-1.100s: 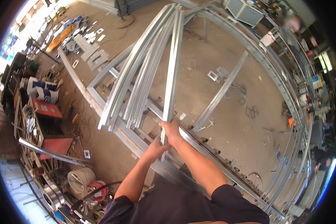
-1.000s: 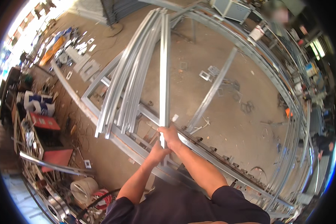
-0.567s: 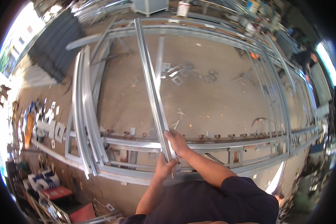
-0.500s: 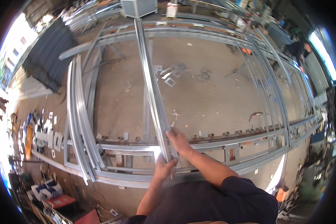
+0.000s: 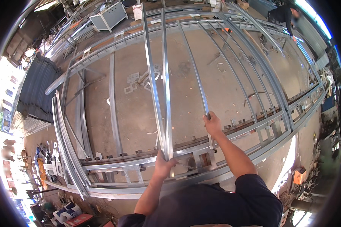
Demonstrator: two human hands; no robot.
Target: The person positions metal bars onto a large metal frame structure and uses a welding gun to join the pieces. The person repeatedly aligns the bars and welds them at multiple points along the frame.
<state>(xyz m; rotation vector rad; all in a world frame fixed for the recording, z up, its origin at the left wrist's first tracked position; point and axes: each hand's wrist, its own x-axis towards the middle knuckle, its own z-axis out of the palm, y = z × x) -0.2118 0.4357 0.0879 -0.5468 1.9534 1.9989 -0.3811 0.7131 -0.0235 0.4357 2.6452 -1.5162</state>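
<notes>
My left hand [image 5: 164, 165] is closed round the near ends of two long, shiny metal bars [image 5: 154, 89], which meet at the hand and spread apart toward the far side. To its right, my right hand [image 5: 213, 123] grips another long metal bar [image 5: 193, 62] close to its near end; that bar reaches back to the far rail. All of these lie over a large metal frame [image 5: 121, 193] with a row of small dark tabs along its near rail. My right fingertips are partly hidden behind the bar.
Several long profiles [image 5: 66, 147] lie stacked across the frame's left side. More bars [image 5: 231, 62] span it at the right. Square metal plates [image 5: 132, 81] are scattered on the floor inside. A grey cabinet [image 5: 109, 17] stands at the back, and another person [image 5: 280, 17] bends over at far right.
My right hand has moved right, away from the bundle, with one bar now in it. The bars my left hand holds have fanned apart. My view has turned rightward.
</notes>
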